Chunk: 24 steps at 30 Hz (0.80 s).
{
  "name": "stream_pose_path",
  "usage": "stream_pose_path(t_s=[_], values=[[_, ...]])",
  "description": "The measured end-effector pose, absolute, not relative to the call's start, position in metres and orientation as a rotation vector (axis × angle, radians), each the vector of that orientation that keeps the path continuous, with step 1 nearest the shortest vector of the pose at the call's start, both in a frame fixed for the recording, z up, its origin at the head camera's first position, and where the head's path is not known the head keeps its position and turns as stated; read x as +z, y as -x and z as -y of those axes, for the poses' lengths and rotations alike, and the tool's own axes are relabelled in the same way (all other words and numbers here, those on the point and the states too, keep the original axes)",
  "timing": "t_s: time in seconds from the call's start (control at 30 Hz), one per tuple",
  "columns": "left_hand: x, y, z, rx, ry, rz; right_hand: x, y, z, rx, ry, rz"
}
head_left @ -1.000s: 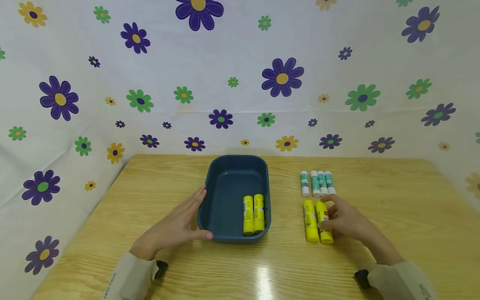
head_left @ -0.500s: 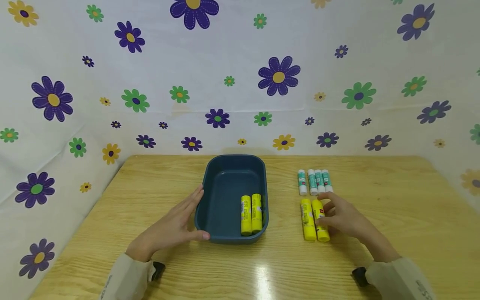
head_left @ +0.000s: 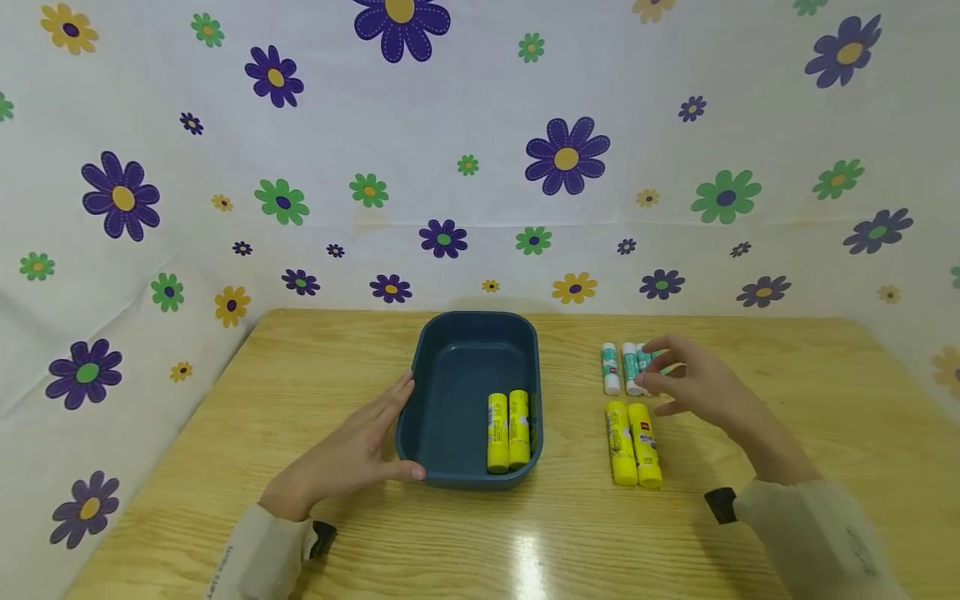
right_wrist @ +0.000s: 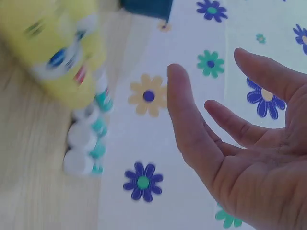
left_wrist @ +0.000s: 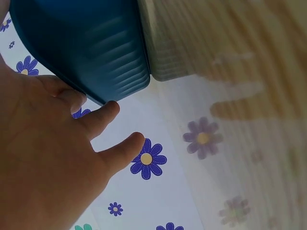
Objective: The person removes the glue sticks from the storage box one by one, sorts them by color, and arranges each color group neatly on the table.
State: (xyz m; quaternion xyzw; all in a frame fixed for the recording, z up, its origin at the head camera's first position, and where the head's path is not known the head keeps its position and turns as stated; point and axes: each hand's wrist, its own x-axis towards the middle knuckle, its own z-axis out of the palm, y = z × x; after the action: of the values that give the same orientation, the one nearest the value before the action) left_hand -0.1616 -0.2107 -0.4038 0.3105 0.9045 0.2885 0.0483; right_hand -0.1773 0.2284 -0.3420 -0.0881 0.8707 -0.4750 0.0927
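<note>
In the head view my left hand (head_left: 345, 450) rests against the left side of a dark blue bin (head_left: 442, 482), thumb at its front rim and fingers extended. Inside, two yellow glue sticks (head_left: 498, 433) lie side by side along the right wall. My right hand (head_left: 705, 387) hovers, fingers spread and holding nothing, over a row of small white-and-teal glue sticks (head_left: 610, 367), partly hiding those at the right. Just in front of them, a pair of yellow glue sticks (head_left: 620, 442) lies on the table. The right wrist view shows that hand (right_wrist: 240, 148) with nothing between thumb and fingers.
The wooden table (head_left: 322, 350) ends at the back against a white cloth (head_left: 480, 108) printed with flowers. Table surface lies between the bin and the glue sticks.
My right hand has let go of the right-hand yellow glue stick and moved back and up toward the small glue sticks. The left hand stays at the bin.
</note>
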Motion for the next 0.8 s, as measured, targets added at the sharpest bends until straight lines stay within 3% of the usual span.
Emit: stream_pose_path(t_s=[0.4,0.8], values=[[-0.403,0.163,0.212,0.845,-0.965,-2.769,-0.322,0.197,-0.171,-1.617,0.327,-2.347],[-0.404,0.162,0.213,0.829,-0.966,-2.786,-0.325,0.206,-0.125,-1.63,0.351,-2.217]])
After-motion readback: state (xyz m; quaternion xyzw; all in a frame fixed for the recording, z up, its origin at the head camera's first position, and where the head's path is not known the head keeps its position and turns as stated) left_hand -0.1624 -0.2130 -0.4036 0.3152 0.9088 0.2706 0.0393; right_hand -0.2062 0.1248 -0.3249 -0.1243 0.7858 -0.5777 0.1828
